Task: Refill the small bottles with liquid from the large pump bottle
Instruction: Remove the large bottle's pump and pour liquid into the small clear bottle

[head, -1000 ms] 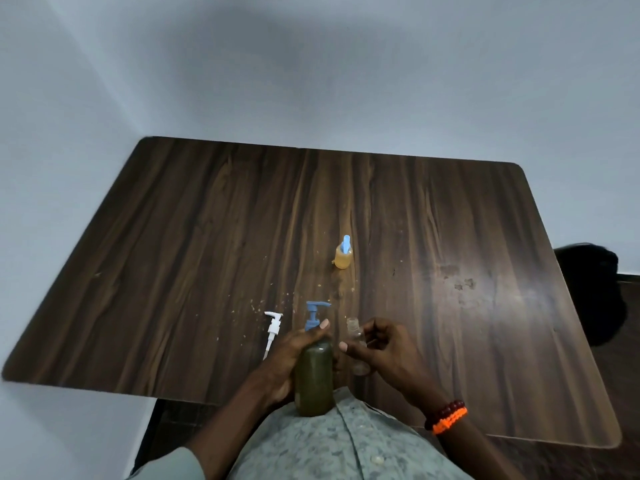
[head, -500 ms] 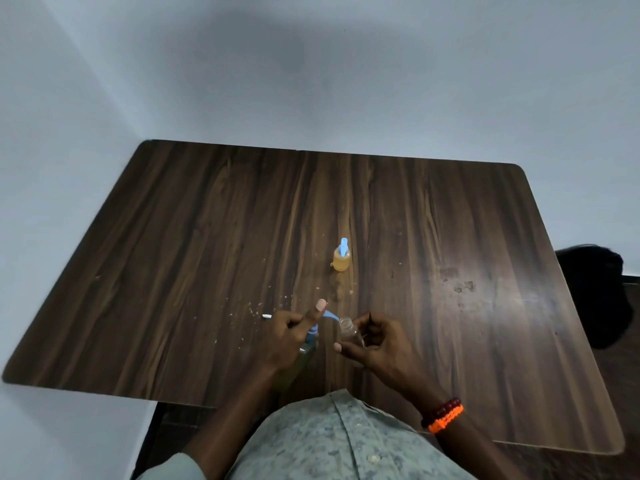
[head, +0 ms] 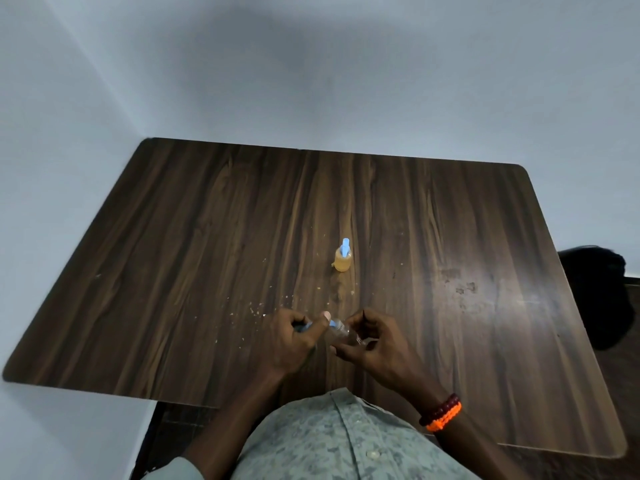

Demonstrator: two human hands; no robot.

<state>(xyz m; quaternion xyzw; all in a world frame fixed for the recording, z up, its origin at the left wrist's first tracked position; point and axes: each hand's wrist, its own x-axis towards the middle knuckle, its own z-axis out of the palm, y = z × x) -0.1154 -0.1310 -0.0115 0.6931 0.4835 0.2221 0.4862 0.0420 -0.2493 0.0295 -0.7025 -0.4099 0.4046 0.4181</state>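
Head view: pump nozzle held to the mouth of a small bottle, near centre of the table.

Left hand (head: 294, 336) is closed around the pump bottle (head: 304, 328), mostly hidden, its blue nozzle (head: 334, 323) touching the clear small bottle (head: 341, 332) gripped in the right hand (head: 372, 341). Risk: the narrow mouth and tilted bottles probably allow liquid to miss and spill onto the smooth wood-grain table (head: 207, 237); slick plastic may slip. A filled amber bottle (head: 343, 259), rounded with a blue cap, stands farther off, well apart.
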